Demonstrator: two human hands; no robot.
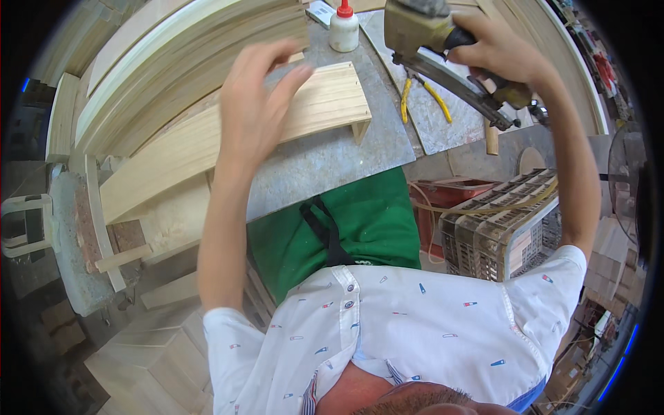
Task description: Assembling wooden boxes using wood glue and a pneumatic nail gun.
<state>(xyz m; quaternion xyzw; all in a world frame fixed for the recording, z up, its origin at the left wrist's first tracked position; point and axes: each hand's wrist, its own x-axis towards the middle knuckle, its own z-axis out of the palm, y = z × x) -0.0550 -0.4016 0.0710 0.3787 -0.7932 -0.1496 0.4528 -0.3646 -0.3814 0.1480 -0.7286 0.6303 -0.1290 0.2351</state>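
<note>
My right hand (494,52) grips the handle of a pneumatic nail gun (417,33), raised over the right side of the workbench. Its long magazine slants down toward my right forearm. Above a pale wooden box-like piece (325,104) hovers my left hand (256,104), a little blurred, its thumb and fingers apart with nothing between them. The wooden piece lies along the bench, its near right corner propped on a short side wall. Yellow-handled pliers (427,97) rest spread beneath the nail gun. A white glue bottle (344,29) with a red cap stands behind the wooden piece.
Stacked long boards (200,52) line the bench's far left. A grey plastic crate (484,235) and a red bin (453,190) sit below the bench at right, with a hose (532,203) across the crate. My green apron (373,214) touches the bench's front edge (332,181).
</note>
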